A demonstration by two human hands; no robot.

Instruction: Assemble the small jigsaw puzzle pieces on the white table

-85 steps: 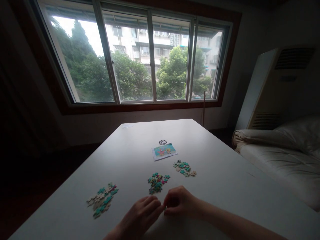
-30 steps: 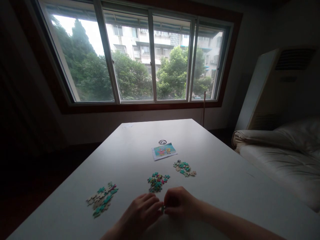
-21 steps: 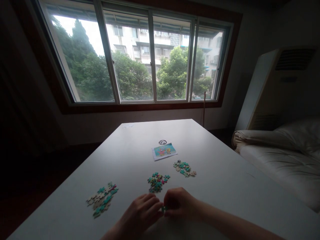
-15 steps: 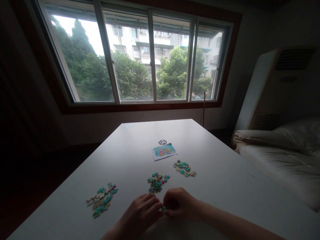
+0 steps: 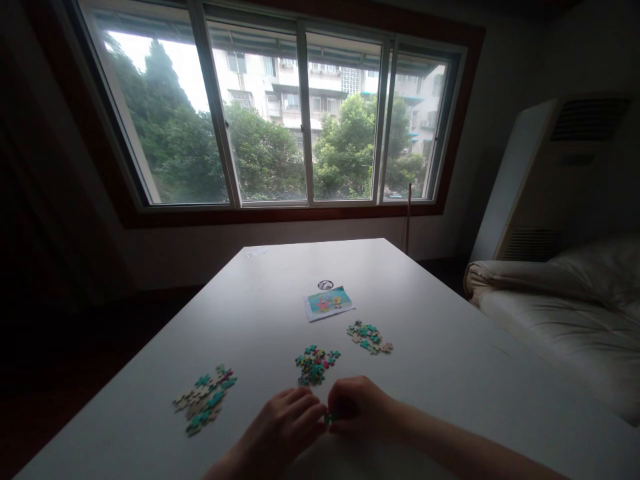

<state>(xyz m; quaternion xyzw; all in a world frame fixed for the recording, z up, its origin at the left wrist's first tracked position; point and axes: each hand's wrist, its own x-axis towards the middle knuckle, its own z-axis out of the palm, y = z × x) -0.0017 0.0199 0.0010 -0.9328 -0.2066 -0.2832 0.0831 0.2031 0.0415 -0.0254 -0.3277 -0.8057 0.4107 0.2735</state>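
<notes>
Small green jigsaw puzzle pieces [image 5: 329, 418] show between my fingertips, low over the white table [image 5: 425, 387]. My right hand [image 5: 360, 407] pinches them from the right, thumb and forefinger curled together. From the left, my left hand [image 5: 295, 420] meets it with bent fingers closed at the same spot; how many pieces are held is hidden. Just beyond my hands lies a heap of puzzle pieces [image 5: 316, 365] in green, pink and yellow. A second heap of pieces [image 5: 370, 337] sits farther right, and a third heap of pieces [image 5: 206, 399] spreads to the left.
A picture sheet [image 5: 330, 303] with cartoon figures lies past the heaps, with a dark ring-shaped item [image 5: 325, 285] behind it. At the table's far left corner is a clear scrap [image 5: 256, 251]. A pale sofa [image 5: 555, 313] stands to the right.
My right fingers have shifted slightly around the green pieces at the fingertips. Both hands stay in nearly the same place, and the heaps have not moved.
</notes>
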